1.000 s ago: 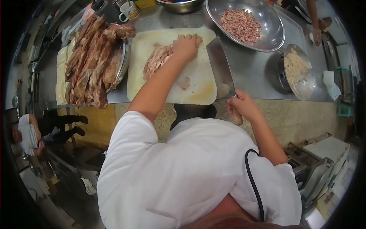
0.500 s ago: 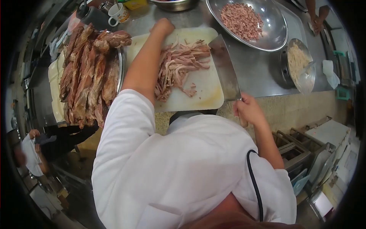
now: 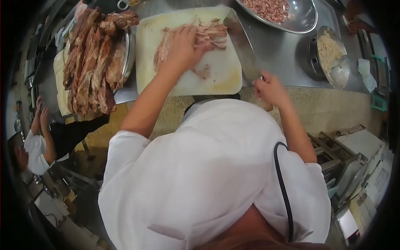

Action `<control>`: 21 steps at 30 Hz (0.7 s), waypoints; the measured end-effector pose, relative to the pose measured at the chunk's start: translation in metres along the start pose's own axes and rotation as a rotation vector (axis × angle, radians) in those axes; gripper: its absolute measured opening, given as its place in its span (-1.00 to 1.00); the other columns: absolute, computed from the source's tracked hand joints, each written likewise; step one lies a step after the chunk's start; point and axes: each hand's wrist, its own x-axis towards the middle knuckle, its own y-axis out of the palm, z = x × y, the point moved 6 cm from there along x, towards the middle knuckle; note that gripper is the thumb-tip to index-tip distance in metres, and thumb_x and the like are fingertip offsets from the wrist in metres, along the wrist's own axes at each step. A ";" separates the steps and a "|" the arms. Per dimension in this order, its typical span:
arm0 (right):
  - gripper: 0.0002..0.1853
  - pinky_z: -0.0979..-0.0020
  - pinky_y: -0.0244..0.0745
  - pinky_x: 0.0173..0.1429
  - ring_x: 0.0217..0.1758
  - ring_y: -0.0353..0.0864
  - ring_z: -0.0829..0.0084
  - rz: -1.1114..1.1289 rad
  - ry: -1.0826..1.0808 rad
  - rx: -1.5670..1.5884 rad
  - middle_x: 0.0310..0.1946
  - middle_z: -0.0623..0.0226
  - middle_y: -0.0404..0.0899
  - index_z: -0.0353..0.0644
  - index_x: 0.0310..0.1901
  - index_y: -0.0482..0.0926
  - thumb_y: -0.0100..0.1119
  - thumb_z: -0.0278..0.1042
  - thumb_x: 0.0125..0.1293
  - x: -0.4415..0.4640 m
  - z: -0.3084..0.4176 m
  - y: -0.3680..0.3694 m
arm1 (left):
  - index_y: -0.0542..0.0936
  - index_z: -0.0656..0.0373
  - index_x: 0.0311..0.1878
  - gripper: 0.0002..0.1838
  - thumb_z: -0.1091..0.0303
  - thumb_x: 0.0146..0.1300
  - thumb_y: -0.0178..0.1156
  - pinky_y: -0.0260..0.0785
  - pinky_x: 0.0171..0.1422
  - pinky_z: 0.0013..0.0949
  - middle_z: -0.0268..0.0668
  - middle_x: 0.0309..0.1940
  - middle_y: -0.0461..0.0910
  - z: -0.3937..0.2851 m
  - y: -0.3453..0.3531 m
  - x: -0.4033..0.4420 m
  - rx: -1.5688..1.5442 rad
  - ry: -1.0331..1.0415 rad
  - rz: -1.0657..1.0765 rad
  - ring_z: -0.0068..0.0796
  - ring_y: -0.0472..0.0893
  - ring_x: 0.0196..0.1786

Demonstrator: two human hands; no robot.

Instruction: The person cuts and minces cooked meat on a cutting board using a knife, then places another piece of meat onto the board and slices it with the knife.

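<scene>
My left hand lies over sliced strips of cooked meat on a white cutting board, thumb apart from the other fingers. Its palm hides part of the pile. A few small scraps lie nearer me on the board. With closed fingers, my right hand grips the handle of a broad cleaver. The blade stretches away from me along the board's right edge, beside the strips.
Large browned meat pieces are heaped on a metal tray at left. A steel bowl holds diced meat. Right of it, a metal pot contains pale shreds. A co-worker stands at lower left; another person's hands show at upper right.
My left hand has come back from the board's far edge onto the meat strips. The cleaver stays at the board's right side. The view has tilted, and the left co-worker's hands are raised.
</scene>
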 end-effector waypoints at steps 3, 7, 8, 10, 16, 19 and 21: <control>-0.81 0.37 0.48 -0.41 -0.55 0.54 0.51 0.013 0.010 0.029 -0.54 0.39 0.54 -0.28 -0.10 0.56 0.11 -0.39 0.34 -0.003 0.003 -0.003 | 0.37 0.08 0.50 -0.09 -0.23 0.20 0.36 0.00 0.52 0.34 0.08 0.52 0.23 -0.034 -0.005 -0.062 0.200 0.037 -0.100 0.25 0.15 0.57; -0.83 0.36 0.48 -0.40 -0.55 0.55 0.50 0.021 -0.032 0.008 -0.54 0.38 0.53 -0.28 -0.13 0.56 0.11 -0.39 0.33 -0.003 0.006 -0.008 | 0.25 0.04 0.58 -0.01 -0.28 0.20 0.35 -0.11 0.50 0.52 0.06 0.61 0.07 -0.011 0.024 -0.082 0.260 -0.068 -0.180 0.36 0.02 0.61; -0.83 0.36 0.48 -0.40 -0.55 0.55 0.49 0.033 -0.040 -0.010 -0.54 0.37 0.53 -0.28 -0.15 0.56 0.12 -0.38 0.32 -0.002 0.006 -0.009 | 0.25 0.04 0.58 -0.01 -0.28 0.20 0.35 -0.11 0.50 0.52 0.06 0.61 0.07 -0.001 0.029 -0.079 0.272 -0.078 -0.190 0.36 0.02 0.61; -0.84 0.36 0.49 -0.39 -0.55 0.55 0.49 0.056 -0.062 -0.034 -0.53 0.36 0.54 -0.28 -0.16 0.56 0.12 -0.38 0.31 0.000 0.004 -0.010 | 0.21 0.04 0.60 0.04 -0.29 0.18 0.36 -0.13 0.50 0.54 0.06 0.63 0.04 0.020 0.027 -0.071 0.346 -0.200 -0.282 0.34 -0.03 0.64; -0.84 0.36 0.43 -0.42 -0.54 0.55 0.48 0.016 -0.054 -0.046 -0.55 0.33 0.55 -0.28 -0.23 0.51 0.16 -0.36 0.30 -0.005 0.014 -0.013 | 0.08 0.10 0.64 0.27 -0.33 -0.02 0.48 -0.13 0.57 0.45 0.03 0.64 0.01 0.004 -0.004 -0.059 0.280 -0.314 0.044 0.32 -0.08 0.66; -0.84 0.35 0.44 -0.42 -0.56 0.53 0.49 -0.018 -0.044 -0.031 -0.53 0.35 0.55 -0.27 -0.22 0.52 0.16 -0.34 0.33 -0.001 0.004 -0.012 | 0.05 0.13 0.65 0.36 -0.38 -0.10 0.50 -0.17 0.60 0.44 0.01 0.65 -0.01 -0.006 0.002 -0.032 0.293 -0.153 -0.017 0.31 -0.10 0.67; -0.83 0.35 0.45 -0.42 -0.56 0.51 0.49 -0.003 -0.041 -0.061 -0.51 0.36 0.54 -0.27 -0.20 0.53 0.16 -0.32 0.35 0.003 -0.001 -0.011 | 0.06 0.14 0.64 0.36 -0.40 -0.09 0.48 -0.17 0.60 0.45 0.00 0.65 0.00 -0.013 0.011 -0.002 0.315 -0.085 -0.011 0.29 -0.09 0.67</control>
